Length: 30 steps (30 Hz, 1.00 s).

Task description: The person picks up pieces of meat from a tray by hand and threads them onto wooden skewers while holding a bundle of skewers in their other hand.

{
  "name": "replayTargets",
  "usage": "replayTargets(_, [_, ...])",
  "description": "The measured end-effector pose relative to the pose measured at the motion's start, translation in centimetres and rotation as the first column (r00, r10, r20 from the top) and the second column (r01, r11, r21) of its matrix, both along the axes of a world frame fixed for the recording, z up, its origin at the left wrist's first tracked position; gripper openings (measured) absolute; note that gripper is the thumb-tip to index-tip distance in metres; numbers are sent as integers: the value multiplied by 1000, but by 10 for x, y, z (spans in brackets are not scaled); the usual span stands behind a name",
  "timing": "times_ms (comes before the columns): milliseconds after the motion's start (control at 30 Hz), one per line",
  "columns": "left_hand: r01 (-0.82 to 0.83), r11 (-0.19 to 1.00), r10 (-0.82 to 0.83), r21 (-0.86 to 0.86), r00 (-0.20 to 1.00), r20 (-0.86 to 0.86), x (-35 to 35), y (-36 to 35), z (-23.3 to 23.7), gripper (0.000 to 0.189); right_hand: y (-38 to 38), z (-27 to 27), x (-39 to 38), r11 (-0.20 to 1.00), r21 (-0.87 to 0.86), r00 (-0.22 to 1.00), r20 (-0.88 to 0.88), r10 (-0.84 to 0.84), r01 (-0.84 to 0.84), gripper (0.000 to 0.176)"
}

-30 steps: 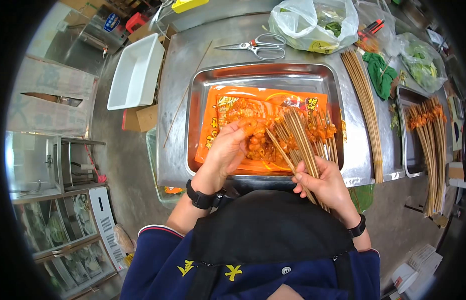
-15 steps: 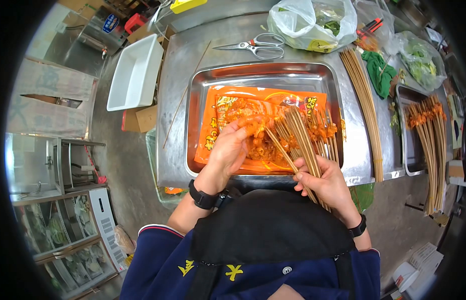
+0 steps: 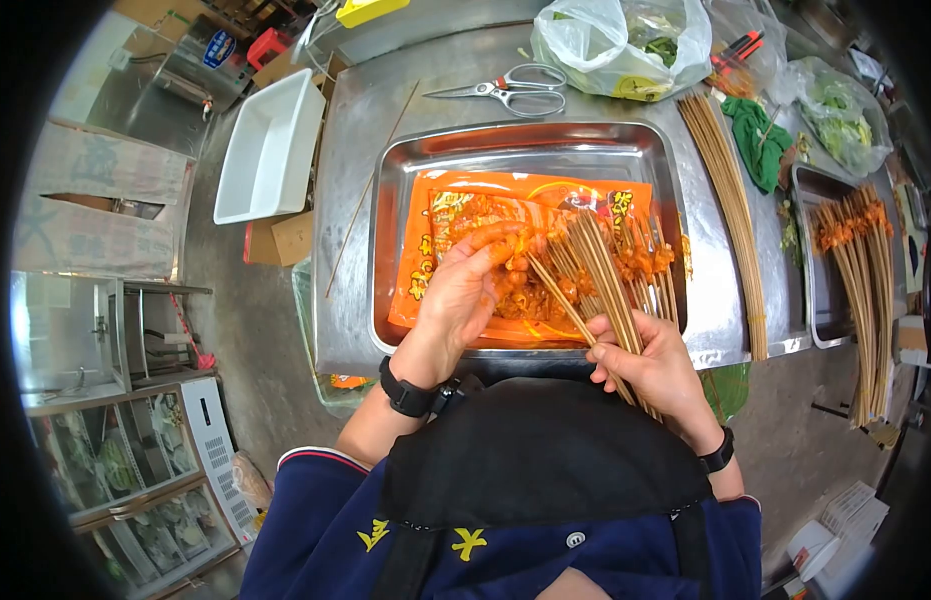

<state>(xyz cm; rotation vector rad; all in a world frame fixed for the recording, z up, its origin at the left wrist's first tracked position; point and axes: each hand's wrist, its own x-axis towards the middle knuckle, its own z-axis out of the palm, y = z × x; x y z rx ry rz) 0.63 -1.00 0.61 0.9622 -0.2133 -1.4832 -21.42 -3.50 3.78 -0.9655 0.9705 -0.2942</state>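
Note:
My left hand (image 3: pixel 457 292) pinches a piece of orange-red marinated meat (image 3: pixel 520 246), its fingertips smeared with sauce. Wooden skewers (image 3: pixel 607 275) are gripped as a bundle in my right hand (image 3: pixel 647 362). One skewer (image 3: pixel 557 292) is angled away from the bundle, its tip at the meat. Beneath both hands an opened orange packet (image 3: pixel 413 285) of saucy meat lies in a steel tray (image 3: pixel 395 160). More skewers with meat on their ends (image 3: pixel 657 262) rest on the packet's right side, partly hidden by the bundle.
Scissors (image 3: pixel 505 92) and a lone skewer (image 3: pixel 370 190) lie on the steel table (image 3: pixel 355 100). Bare skewers (image 3: pixel 725 210), a green cloth (image 3: pixel 760 148) and bags of greens (image 3: pixel 625 50) are on the right. Another tray (image 3: pixel 820 300) holds loaded skewers. A white bin (image 3: pixel 270 150) stands left.
The fingers of my left hand have shifted slightly around the meat at the skewer's tip. My right hand and its bundle stay almost still.

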Motion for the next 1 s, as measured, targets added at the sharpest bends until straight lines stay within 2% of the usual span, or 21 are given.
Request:
replayTargets(100, [21, 999, -24, -50, 999, -42, 3, 2, -3, 20, 0, 1, 0, 1000, -8, 1000, -4, 0, 0, 21])
replayTargets(400, [64, 996, -59, -65, 995, 77, 3, 3, 0, 17, 1, 0, 0, 1000, -13, 1000, -17, 15, -16, 21])
replayTargets(467, [81, 994, -70, -67, 985, 156, 0, 2, 3, 17, 1, -1, -1, 1000, -13, 1000, -18, 12, -12, 21])
replayTargets(1000, [79, 996, -77, -42, 996, 32, -10, 5, -2, 21, 2, -8, -4, 999, -1, 998, 31, -53, 53, 20])
